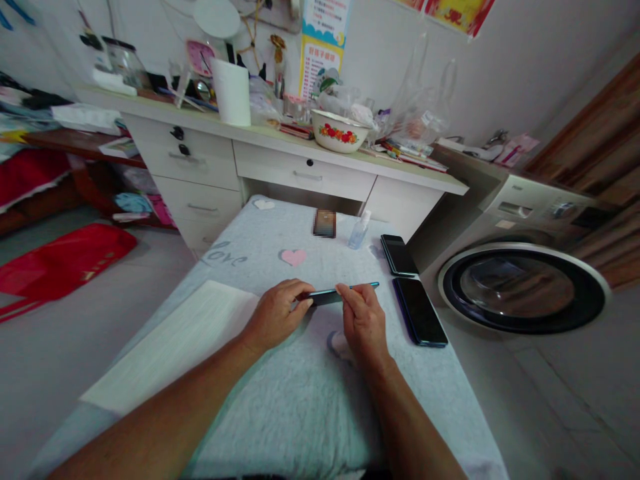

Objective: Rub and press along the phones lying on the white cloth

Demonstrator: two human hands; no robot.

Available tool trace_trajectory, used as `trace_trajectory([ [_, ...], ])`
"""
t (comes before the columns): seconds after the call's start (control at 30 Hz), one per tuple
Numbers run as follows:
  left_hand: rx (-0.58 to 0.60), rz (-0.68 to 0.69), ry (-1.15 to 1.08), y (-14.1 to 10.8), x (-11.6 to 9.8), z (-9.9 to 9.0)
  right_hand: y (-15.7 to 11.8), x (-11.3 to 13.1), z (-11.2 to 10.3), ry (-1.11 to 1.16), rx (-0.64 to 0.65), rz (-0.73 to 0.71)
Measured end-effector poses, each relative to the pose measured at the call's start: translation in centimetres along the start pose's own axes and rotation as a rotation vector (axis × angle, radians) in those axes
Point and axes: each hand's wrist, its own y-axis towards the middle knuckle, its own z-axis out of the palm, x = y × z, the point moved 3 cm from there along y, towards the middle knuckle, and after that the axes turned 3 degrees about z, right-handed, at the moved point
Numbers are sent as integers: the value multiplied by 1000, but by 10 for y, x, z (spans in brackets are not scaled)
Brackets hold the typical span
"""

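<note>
As the left hand [280, 309] pinches one end of a thin phone [326, 297], the right hand [366, 323] grips toward the other, the phone's long axis running left to right above the counter [280, 413]. A black-screened phone [421, 312] lies to the right, nearer the right hand.

Held smartphone [327, 297] lks smooth w/ shiny edge, near phone [421, 312] & far phone [399, 256] w/ glossy glass-like screens, surface [260, 420] in matt, fuzzy-looking cloth, sheet [173, 347] matt & finely ribbed, spray btl [358, 235] clear plastic, floral bowl [339, 133] glossy enamel-type, washer door [495, 287] smooth glass.
</note>
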Motion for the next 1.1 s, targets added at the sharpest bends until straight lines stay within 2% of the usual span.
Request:
trace_trajectory([
  [0.3, -32, 5, 10, -1, 2, -1, 4, -16, -15, -90, -117, 107],
  [0.5, -40, 11, 22, -1, 3, 0, 5, -21, -15, -127, -142, 117],
  [1.1, -48, 37, -23, -2, 5, 6, -3, 32, 14, -17, 69, -69],
])
